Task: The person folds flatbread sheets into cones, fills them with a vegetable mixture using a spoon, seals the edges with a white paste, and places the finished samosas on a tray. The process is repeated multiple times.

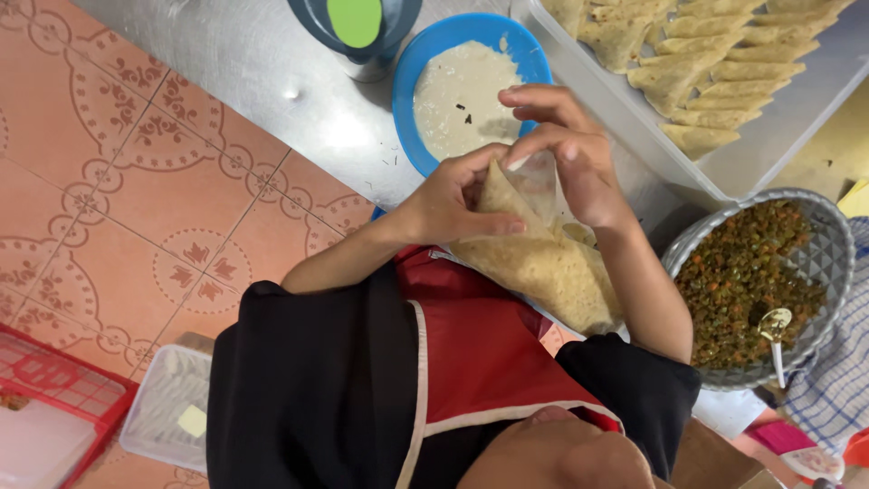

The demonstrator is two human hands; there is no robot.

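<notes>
My left hand (pixel 453 201) grips a thin, pale pastry sheet (pixel 543 267) that is folded into a cone in front of my red apron. The thumb lies across the fold. My right hand (pixel 563 149) pinches the sheet's upper edge with its fingertips, just over a blue bowl (pixel 425 63) of white paste. At the right stands a grey patterned bowl (pixel 828 258) with brown-green minced filling and a white spoon (pixel 777 330) stuck in it. What is inside the cone is hidden.
A clear tray (pixel 769 149) with several folded triangular pastries lies at the top right on the steel counter (pixel 262 63). A dark container with a green lid (pixel 355 23) stands at the top. On the tiled floor below left sit a red crate (pixel 63 380) and a clear plastic box (pixel 167 407).
</notes>
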